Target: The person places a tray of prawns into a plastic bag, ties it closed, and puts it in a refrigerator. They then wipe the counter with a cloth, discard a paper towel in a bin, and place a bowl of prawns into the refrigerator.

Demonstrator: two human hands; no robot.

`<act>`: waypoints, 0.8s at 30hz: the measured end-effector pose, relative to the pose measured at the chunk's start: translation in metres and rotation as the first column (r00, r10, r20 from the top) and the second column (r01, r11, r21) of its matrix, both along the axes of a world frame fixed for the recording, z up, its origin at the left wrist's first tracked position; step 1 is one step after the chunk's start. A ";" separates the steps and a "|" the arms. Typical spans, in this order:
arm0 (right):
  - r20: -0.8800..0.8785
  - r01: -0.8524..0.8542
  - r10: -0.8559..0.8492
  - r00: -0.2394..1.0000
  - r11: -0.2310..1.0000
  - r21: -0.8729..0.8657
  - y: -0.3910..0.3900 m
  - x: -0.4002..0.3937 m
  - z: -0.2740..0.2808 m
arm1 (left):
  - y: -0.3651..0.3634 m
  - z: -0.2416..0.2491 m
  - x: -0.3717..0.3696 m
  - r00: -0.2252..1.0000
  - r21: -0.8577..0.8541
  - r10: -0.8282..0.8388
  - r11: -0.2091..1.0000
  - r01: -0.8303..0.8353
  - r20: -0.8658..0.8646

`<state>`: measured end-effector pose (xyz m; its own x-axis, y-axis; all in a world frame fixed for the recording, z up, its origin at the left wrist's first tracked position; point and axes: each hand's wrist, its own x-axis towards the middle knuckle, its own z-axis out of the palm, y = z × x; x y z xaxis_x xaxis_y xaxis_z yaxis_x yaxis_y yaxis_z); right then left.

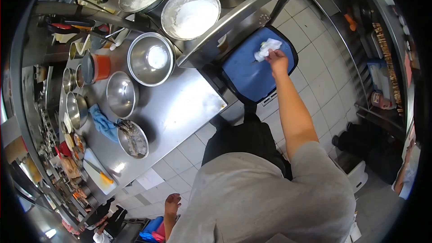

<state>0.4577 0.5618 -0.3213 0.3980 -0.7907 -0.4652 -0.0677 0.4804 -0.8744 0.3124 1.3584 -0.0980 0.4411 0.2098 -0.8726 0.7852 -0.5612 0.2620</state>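
Observation:
My right hand (278,61) is stretched forward, its fingers pinched on a crumpled white wad (268,49), like tissue or thin plastic. Below it is a bin with a flat blue lid (247,72) and a black rim; the wad overlaps the lid in this view. My left hand (172,204) hangs low beside my body with its fingers loosely bent and apart, holding nothing. Closest to that hand are the floor tiles and the steel table's front edge.
The steel table (180,108) on the left bears a bowl of shrimp (134,140), a blue cloth (103,122), a large steel bowl (150,58) and a knife (100,173) on a white board (96,166). A bowl of white powder (191,14) stands ahead. Steel shelving (346,40) lines the right.

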 end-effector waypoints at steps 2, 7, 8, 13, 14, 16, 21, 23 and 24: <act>0.080 0.051 -0.051 0.996 0.999 0.001 0.003 0.000 0.008 | -0.005 0.002 0.000 1.000 -0.005 -0.019 1.000 0.019 0.001; -0.554 -0.376 0.044 0.831 0.779 -0.502 0.017 -0.018 0.024 | -0.007 -0.003 0.021 0.999 0.014 -0.035 0.999 0.036 -0.040; -0.482 -0.328 0.053 0.875 0.795 -0.509 0.012 -0.018 0.001 | -0.007 -0.003 0.024 0.999 0.015 -0.035 0.999 0.036 -0.041; -0.711 -0.643 0.049 0.701 0.474 -0.601 0.008 -0.018 0.018 | -0.031 0.013 0.049 0.999 0.051 -0.002 0.999 0.004 -0.036; -0.744 -0.700 0.039 0.667 0.373 -0.609 0.006 -0.017 0.019 | -0.031 0.012 0.051 0.999 0.049 -0.007 0.999 0.008 -0.036; -0.735 -0.700 0.001 0.678 0.307 -0.645 0.008 -0.016 0.016 | -0.031 0.007 0.053 0.999 0.028 0.023 0.999 -0.022 -0.026; -0.826 -0.807 0.040 0.562 0.244 -0.537 0.015 -0.008 0.021 | -0.027 -0.005 0.046 0.998 -0.025 0.034 0.999 -0.036 -0.057; -0.849 -0.842 0.073 0.523 0.203 -0.501 0.031 -0.001 0.021 | -0.030 -0.008 0.041 0.997 -0.023 0.035 0.999 -0.037 -0.072; -0.865 -0.855 0.066 0.497 0.206 -0.476 0.037 0.003 0.018 | -0.030 -0.009 0.039 0.996 -0.029 0.024 0.999 -0.026 -0.080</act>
